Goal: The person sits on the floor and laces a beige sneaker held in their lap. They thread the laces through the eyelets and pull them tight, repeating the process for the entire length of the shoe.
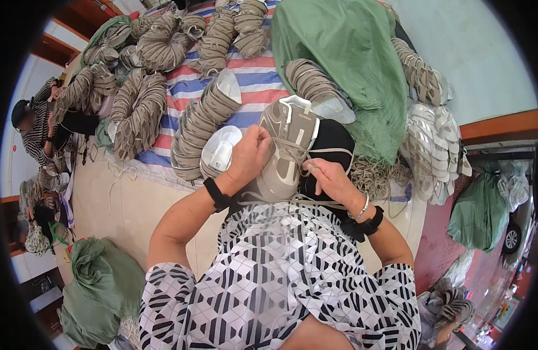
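A beige-grey shoe upper [279,177] with white trim rests on my lap, its tongue pointing away from me. A pale flat shoelace [289,144] crosses its throat. My left hand [250,153] is closed at the left edge of the upper, pinching the lace. On the other side my right hand [333,179] pinches the lace between thumb and fingers, just right of the eyelets. One lace length loops over my dark-covered right knee, and another trails across my patterned clothing.
Stacked beige uppers [206,125] lie on a striped sheet [254,81] ahead. A green sack [344,64] and white-grey uppers [430,146] stand right, near a heap of laces [377,178]. Another green sack [100,291] sits lower left. A person in striped clothing [38,131] works far left.
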Demonstrator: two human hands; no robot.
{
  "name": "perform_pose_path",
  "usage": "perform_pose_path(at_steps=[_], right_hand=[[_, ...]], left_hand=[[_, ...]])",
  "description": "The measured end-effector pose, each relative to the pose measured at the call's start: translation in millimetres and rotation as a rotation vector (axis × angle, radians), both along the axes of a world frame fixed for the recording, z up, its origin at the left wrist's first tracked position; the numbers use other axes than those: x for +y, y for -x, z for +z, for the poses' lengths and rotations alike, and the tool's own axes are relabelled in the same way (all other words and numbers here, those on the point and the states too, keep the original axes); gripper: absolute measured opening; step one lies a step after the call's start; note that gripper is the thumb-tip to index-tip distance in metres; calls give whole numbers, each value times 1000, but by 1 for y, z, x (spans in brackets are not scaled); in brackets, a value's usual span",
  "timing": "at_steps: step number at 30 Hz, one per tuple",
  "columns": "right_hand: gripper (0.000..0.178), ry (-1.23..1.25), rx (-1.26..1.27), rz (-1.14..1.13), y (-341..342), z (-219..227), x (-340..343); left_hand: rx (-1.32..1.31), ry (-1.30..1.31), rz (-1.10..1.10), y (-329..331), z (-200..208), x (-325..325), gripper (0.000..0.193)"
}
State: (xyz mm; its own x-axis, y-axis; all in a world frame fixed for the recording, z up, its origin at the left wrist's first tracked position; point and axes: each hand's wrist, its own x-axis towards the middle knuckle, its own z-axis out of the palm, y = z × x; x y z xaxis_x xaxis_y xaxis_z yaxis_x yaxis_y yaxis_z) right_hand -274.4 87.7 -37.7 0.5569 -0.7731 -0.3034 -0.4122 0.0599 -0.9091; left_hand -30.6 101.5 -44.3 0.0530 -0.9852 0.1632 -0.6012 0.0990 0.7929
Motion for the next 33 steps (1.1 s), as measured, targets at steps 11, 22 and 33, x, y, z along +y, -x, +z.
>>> perform_pose_path(at_steps=[11,22,33], right_hand=[[25,406,456,436,-7,-1,3],[25,-587,-258,-161,34,15,-44],[22,-418,-470,-444,-11,9,-40]], left_hand=[[402,-218,-21,10,-13,-23,12],[1264,-432,168,-23,9,-66,17],[1311,-176,366,-131,19,-84,33]])
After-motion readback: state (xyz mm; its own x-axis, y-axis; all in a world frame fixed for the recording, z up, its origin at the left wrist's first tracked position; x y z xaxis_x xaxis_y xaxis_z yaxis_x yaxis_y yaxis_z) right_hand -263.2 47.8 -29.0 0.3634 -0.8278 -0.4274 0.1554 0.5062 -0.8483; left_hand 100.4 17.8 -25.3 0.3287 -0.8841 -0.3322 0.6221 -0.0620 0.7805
